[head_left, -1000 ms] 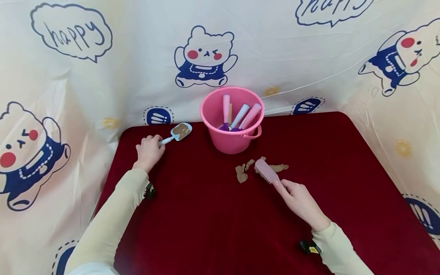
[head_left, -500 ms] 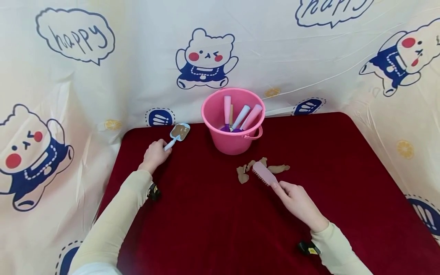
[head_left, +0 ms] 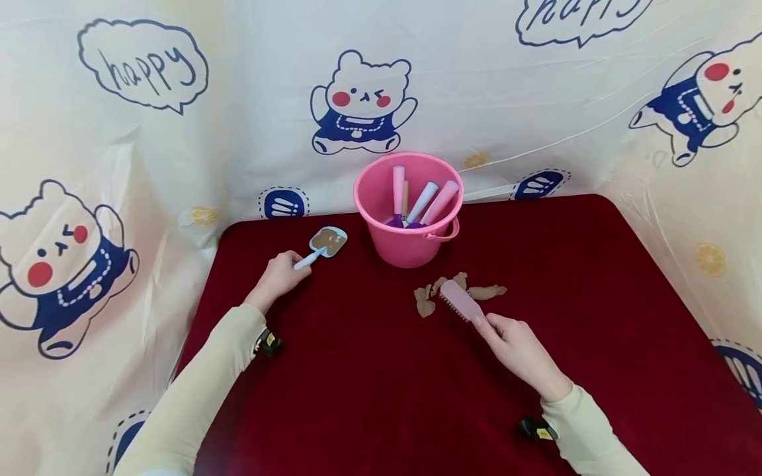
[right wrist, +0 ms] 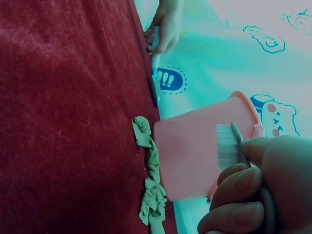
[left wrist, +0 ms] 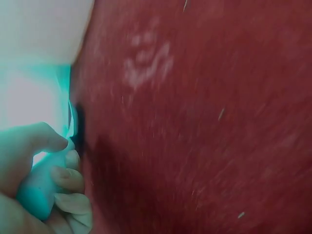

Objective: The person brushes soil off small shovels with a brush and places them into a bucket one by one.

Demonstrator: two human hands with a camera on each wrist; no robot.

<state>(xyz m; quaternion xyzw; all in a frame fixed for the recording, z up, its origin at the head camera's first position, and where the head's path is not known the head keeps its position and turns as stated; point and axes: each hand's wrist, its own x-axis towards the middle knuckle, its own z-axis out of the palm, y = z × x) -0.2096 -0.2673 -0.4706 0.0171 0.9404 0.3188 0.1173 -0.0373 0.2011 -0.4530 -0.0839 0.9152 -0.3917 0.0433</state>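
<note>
My left hand [head_left: 278, 277] grips the handle of a small light-blue toy shovel [head_left: 329, 242] at the table's left. Its blade has a brown layer on it. The fingers [left wrist: 70, 179] wrap round the handle in the left wrist view. My right hand [head_left: 524, 350] holds a pink brush [head_left: 461, 299] by its handle. In the head view the brush overlaps several crumpled brown pieces [head_left: 425, 303] in front of the bucket. Those brown pieces [right wrist: 153, 200] lie on the cloth in the right wrist view, with the bristles [right wrist: 225, 146] apart from them.
A pink bucket [head_left: 405, 246] stands at the back middle, its handle hanging to the front right. Several tool handles [head_left: 439, 203] in pink, blue and tan lean inside. Dark red cloth [head_left: 369, 390] covers the table. A printed white curtain [head_left: 256, 99] hangs behind and at both sides.
My left hand has moved right and slightly nearer with the shovel, whose blade has come closer to the bucket. The brush has shifted only slightly over the brown pieces.
</note>
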